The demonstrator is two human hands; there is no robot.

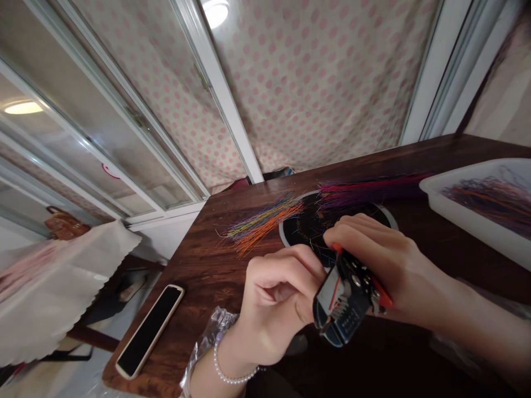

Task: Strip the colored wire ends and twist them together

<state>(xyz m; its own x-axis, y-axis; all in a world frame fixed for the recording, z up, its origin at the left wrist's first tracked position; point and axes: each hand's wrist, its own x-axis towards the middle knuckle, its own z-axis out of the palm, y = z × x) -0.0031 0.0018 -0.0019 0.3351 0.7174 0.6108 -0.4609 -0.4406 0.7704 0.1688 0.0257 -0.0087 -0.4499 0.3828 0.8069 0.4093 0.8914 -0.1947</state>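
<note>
My right hand (377, 260) is wrapped round the orange handles of a wire stripper (346, 301), its dark, notched jaws pointing down and left. Close against the jaws, my left hand (280, 296) is closed in a pinch. A thin orange wire (334, 293) shows at the jaws beside the left fingertips; the rest of it is hidden. Beyond the hands lies a round black mat (298, 224) with a grey rim and wire scraps on it. A bundle of orange, yellow and blue wires (265, 224) rests at its left edge, and purple and red wires (369, 190) lie across its far side.
A white plastic tub (460, 218) full of loose wires stands at the right. A phone (149, 331) lies near the left edge of the brown wooden table (199, 265). Further left is another table with a white cloth (83, 282). Sliding doors and a dotted curtain (323, 83) stand behind.
</note>
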